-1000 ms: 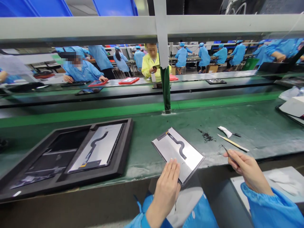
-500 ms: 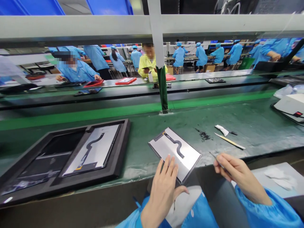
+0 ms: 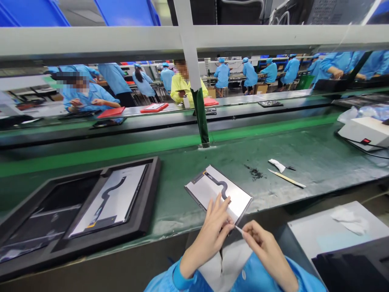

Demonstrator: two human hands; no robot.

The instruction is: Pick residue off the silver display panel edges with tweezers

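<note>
A silver-backed LCD screen (image 3: 240, 200) with a dark, curved ribbon cable (image 3: 221, 185) lies on the green bench, its near corner toward me. My left hand (image 3: 214, 223) rests on it with fingers spread over the near part, the thumb and a bent finger gripping at the near edge. Close beside it, my right hand (image 3: 261, 239) pinches a thin pointed tool, which looks like tweezers (image 3: 239, 229). The tool's tip meets the screen's near edge by my left thumb; fingers partly hide the contact.
Left lies a black foam tray (image 3: 153, 190) holding a second screen (image 3: 121, 202). To the right are dark scraps (image 3: 255, 172), a yellow-handled blade (image 3: 287, 178) and a white-wrapped tool (image 3: 278, 165). A white device (image 3: 364, 132) stands far right. A post (image 3: 200, 117) rises behind; people work beyond.
My right hand has moved left with the tool, from beside the screen to its near edge. My left hand's thumb and finger have closed in at that edge. The view has shifted slightly.
</note>
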